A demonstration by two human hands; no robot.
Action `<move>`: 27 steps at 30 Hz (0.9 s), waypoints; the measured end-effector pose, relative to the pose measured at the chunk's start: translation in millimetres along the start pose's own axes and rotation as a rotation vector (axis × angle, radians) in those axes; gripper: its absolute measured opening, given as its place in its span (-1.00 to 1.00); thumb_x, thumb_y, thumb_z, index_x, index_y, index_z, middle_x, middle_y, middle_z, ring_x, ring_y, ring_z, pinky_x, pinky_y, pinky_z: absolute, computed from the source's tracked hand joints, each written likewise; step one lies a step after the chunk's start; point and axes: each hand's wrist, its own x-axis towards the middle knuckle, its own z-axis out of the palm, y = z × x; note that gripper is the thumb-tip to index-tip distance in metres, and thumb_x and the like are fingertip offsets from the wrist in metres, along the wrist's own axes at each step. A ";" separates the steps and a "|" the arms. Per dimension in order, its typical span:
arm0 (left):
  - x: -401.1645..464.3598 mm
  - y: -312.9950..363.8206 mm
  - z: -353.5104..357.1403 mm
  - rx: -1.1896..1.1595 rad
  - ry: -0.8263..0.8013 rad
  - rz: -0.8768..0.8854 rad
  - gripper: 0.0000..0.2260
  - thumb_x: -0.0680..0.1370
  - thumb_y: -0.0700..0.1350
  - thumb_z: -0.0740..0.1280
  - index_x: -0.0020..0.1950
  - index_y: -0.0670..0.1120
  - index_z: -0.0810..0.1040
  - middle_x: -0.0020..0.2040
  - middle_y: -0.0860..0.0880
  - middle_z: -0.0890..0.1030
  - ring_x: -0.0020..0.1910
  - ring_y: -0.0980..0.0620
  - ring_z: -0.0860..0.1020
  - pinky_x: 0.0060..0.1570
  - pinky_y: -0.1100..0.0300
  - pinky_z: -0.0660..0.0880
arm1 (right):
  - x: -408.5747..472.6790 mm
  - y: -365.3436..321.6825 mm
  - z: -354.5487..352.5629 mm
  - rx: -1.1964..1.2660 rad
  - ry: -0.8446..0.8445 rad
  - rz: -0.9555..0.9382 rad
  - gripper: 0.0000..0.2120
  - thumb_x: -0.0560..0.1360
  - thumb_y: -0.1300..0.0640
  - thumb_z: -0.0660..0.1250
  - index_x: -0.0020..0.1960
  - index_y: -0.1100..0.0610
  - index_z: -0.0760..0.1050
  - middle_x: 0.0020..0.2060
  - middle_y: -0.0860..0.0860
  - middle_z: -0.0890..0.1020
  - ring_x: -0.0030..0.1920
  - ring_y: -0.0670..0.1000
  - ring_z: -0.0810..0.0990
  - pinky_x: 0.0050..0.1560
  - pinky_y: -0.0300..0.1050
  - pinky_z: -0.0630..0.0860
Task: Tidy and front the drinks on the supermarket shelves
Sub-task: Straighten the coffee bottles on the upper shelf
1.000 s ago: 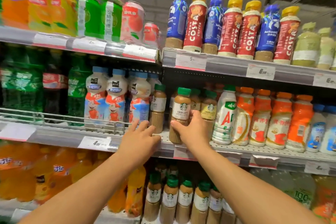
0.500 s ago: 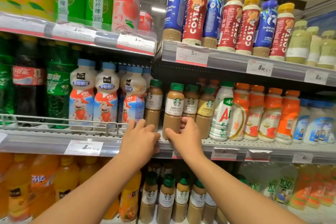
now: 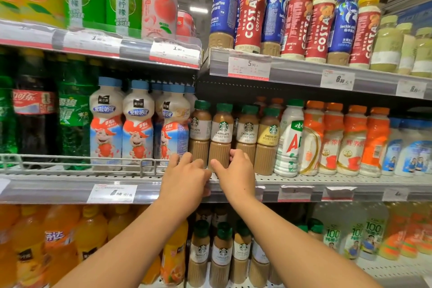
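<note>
On the middle shelf stands a row of brown Starbucks coffee bottles with green caps. My right hand grips the base of the second caffe latte bottle, thumb on its left side and fingers on its right; the bottle stands upright at the shelf's front. My left hand rests on the shelf's front edge, its fingers reaching to the foot of the leftmost latte bottle. To the right stand another caffe latte bottle and a cheese latte bottle.
Strawberry milk bottles stand left of the lattes behind a wire rail. A white and green bottle and orange-capped bottles stand to the right. Costa bottles fill the shelf above, more lattes the shelf below.
The latte bottle in my right hand has gone from out in front of the row to standing in line with its neighbours. My left hand has stayed at the shelf edge.
</note>
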 end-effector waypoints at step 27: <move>69.6 68.0 -111.3 0.096 0.349 0.173 -0.84 0.45 -0.11 0.37 0.01 -0.02 0.62 -0.09 0.00 0.63 -0.08 -0.06 0.55 -0.15 0.02 0.52 | 94.1 32.8 -236.1 -0.038 0.010 -0.451 -0.78 0.46 0.18 0.36 0.11 0.08 0.56 -0.03 -0.03 0.61 0.03 0.00 0.56 0.07 -0.12 0.47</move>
